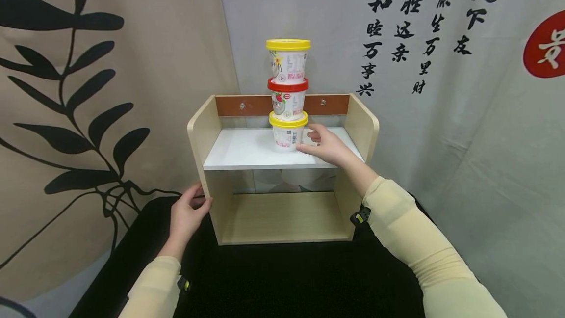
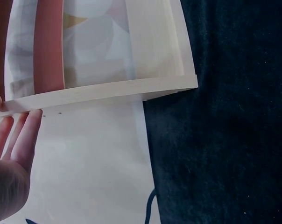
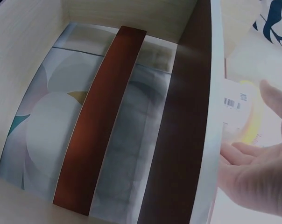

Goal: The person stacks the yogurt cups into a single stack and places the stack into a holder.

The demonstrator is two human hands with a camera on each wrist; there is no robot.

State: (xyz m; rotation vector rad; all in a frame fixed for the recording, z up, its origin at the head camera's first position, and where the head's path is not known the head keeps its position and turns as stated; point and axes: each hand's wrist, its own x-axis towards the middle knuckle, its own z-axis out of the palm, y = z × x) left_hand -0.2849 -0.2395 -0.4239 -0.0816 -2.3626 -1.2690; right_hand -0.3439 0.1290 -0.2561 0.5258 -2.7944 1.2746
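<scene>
Three ice-cream-style tubs stand stacked on the white upper board (image 1: 247, 146) of a small wooden shelf (image 1: 282, 217). On top is a yellow-lidded tub (image 1: 289, 65), below it a red-lidded tub (image 1: 288, 102), and lowest another yellow-lidded tub (image 1: 287, 136). Beside that lowest tub is my right hand (image 1: 328, 145), its thumb and fingers spread apart, thumb tip at the tub's lower right edge. My left hand (image 1: 187, 217) pinches the front edge of the shelf's left side panel (image 2: 99, 93), thumb on one side and fingers on the other.
The shelf stands on a black cloth (image 1: 309, 278). Behind it hang a grey curtain (image 1: 441, 126) with black writing and a beige one (image 1: 176, 63) with a dark plant print. A brown back rail (image 1: 331, 105) crosses the shelf's upper rear.
</scene>
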